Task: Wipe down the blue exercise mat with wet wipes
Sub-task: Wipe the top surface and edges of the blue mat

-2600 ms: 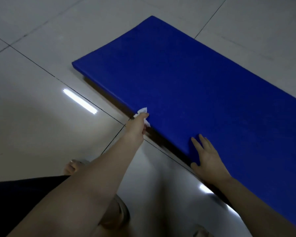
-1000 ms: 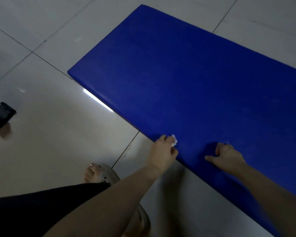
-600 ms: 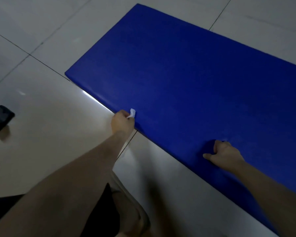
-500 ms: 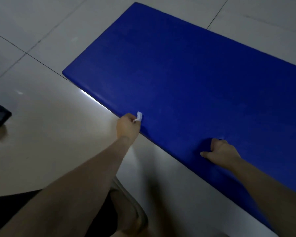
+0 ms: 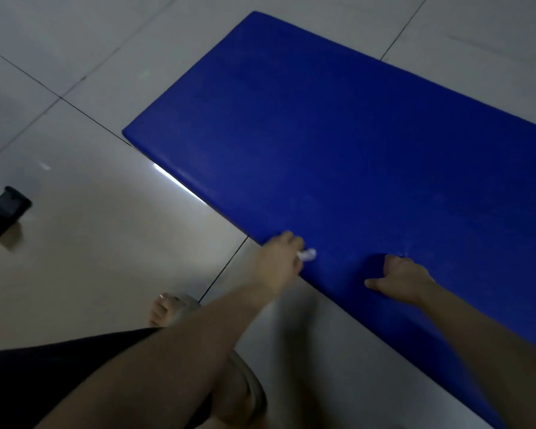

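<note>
The blue exercise mat (image 5: 338, 144) lies on the tiled floor, running from the upper middle to the right edge. My left hand (image 5: 280, 258) is at the mat's near long edge and holds a small crumpled white wet wipe (image 5: 307, 254) against it; the hand is motion-blurred. My right hand (image 5: 399, 280) sits a little to the right on the same edge, fingers curled into the mat's surface and thumb stuck out to the left, denting the mat.
Glossy pale floor tiles (image 5: 90, 243) surround the mat. A black object (image 5: 3, 215) stands at the left edge. My foot in a sandal (image 5: 167, 308) and my knee are at the bottom, close to the mat's near edge.
My left hand with the wipe slid along the near edge, out toward the far corner and now back right toward my right hand. The right hand went from flat to curled and stays there.
</note>
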